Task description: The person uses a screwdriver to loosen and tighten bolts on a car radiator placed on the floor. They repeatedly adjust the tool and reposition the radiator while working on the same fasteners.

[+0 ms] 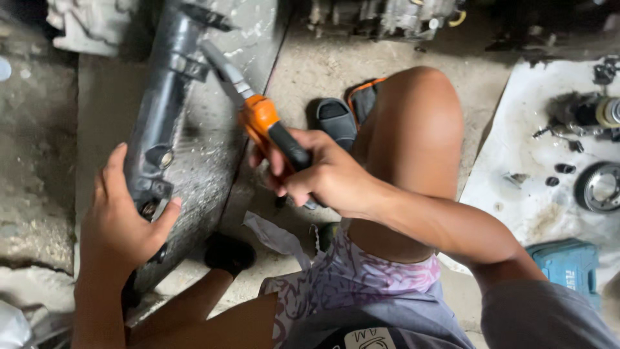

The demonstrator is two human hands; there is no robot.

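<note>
1. Under the left hand (123, 223): long grey radiator (194, 129), tilted, gripped at its dark side edge.
2. Beyond the right hand (323, 174): black sandal (336, 119) on concrete.
3. Inside the right fist: orange-and-black pliers (258, 116), tip touching the radiator's dark edge.

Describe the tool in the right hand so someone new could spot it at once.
Start at the long grey radiator leaning on the concrete floor at left. The right hand grips pliers whose metal nose touches its black side tank. Their orange-and-black handles are the brightest thing nearby.
</note>
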